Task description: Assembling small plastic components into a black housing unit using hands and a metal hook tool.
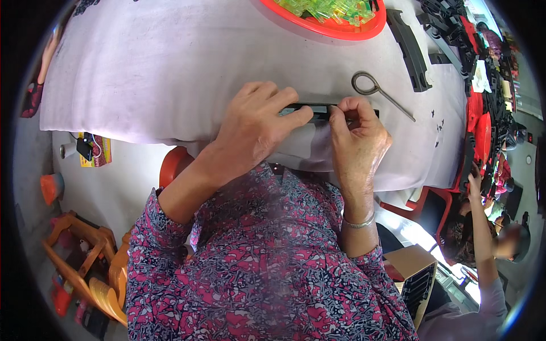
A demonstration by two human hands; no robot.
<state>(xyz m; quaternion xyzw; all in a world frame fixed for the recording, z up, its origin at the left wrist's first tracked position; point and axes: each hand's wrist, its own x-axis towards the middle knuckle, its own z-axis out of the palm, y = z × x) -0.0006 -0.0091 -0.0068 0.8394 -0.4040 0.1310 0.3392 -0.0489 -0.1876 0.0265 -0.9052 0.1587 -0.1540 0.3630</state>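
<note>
Both my hands work at a narrow black plastic strip (321,109) close to the table's near edge. My left hand (260,122) grips its left part between thumb and curled fingers, with the strip's left end hidden behind the fingers. Farther right, my right hand (359,128) pinches at the strip with thumb and forefinger; whether a small piece is in that pinch I cannot make out. Just beyond my right hand lies a metal rod with a ring handle (367,84), touched by neither hand.
A red basin (341,35) of yellow-green clear pieces stands at the far side. A long black plastic part (409,51) lies right of it; tiny black bits (439,126) are scattered nearby. Many black parts (441,28) crowd the right. Another person's arm (482,227) reaches in there.
</note>
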